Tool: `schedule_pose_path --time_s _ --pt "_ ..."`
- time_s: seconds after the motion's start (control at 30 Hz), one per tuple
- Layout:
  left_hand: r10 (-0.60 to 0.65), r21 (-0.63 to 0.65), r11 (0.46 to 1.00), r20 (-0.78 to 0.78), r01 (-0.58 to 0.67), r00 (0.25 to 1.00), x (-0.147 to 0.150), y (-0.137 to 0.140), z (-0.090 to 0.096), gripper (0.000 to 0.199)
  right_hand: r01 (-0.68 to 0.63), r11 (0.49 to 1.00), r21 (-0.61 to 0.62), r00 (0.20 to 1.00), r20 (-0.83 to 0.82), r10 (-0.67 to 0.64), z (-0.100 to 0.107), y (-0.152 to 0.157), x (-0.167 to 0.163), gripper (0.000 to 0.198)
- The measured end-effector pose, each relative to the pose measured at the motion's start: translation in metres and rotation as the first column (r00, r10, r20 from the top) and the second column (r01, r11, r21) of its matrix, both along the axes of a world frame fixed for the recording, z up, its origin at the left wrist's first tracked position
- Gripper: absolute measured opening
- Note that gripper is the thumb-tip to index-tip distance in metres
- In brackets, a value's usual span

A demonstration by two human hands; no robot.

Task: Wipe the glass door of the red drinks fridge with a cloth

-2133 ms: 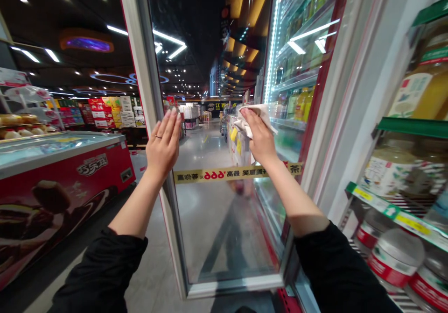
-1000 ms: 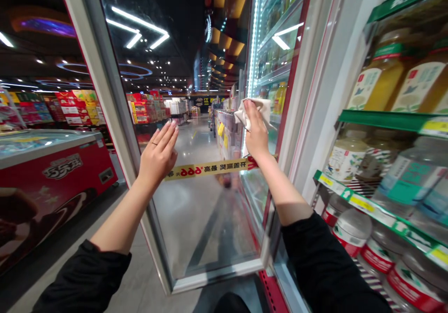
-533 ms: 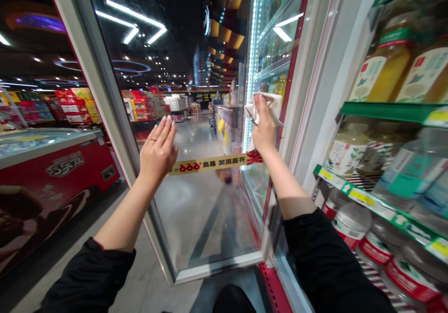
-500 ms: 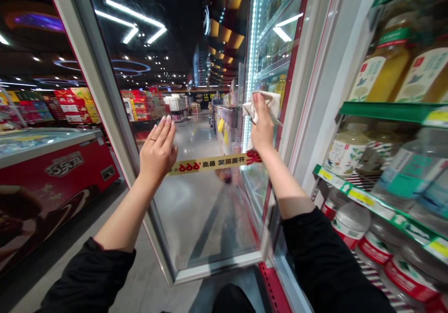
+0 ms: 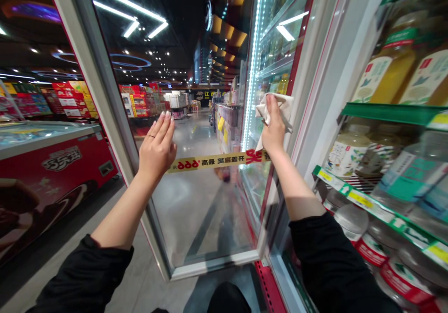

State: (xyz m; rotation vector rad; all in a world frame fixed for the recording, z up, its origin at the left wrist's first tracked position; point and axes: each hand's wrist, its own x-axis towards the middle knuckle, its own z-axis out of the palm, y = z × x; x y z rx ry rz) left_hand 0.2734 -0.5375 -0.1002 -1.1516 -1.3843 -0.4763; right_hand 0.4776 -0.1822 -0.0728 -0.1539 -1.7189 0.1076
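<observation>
A glass fridge door (image 5: 206, 215) with a pale metal frame stands swung out before me. My left hand (image 5: 157, 147) lies flat against the glass near the door's left edge, fingers stretched and together, a thin ring on one. My right hand (image 5: 274, 128) presses a folded white cloth (image 5: 283, 106) to the glass beside the hinge-side frame. The cloth spreads out past the fingertips, and one corner hangs below the hand. Between the two hands a yellow sticker strip (image 5: 224, 160) with red and black mirrored lettering crosses the pane.
At right, open fridge shelves (image 5: 381, 111) with green edging hold several drink bottles (image 5: 392, 70). A red chest freezer (image 5: 56, 173) stands at left. Stacked red boxes (image 5: 72, 99) are behind it. A red base strip (image 5: 268, 287) runs below the door near my feet.
My right hand has slid the cloth to the right across the glass, closer to the frame. My left hand stays at about the same place on the pane.
</observation>
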Motion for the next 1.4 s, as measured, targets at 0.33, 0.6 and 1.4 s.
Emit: schedule_pose_path --time_s 0.33,0.6,1.4 --pt "-0.033 -0.011 0.999 0.106 0.034 0.994 -0.001 0.001 -0.005 0.093 -0.069 0.996 0.057 0.990 0.126 0.061 -0.024 -0.005 0.019 0.107" --pt "-0.050 -0.017 0.998 0.133 0.053 0.990 0.037 0.035 -0.001 0.089 -0.066 0.998 0.001 0.996 0.066 0.065 0.000 -0.015 -0.002 0.109" --pt "-0.083 -0.137 0.984 0.215 0.114 0.973 0.092 0.082 0.017 0.084 0.003 1.000 -0.017 0.994 0.107 -0.001 -0.028 0.026 0.036 0.119"
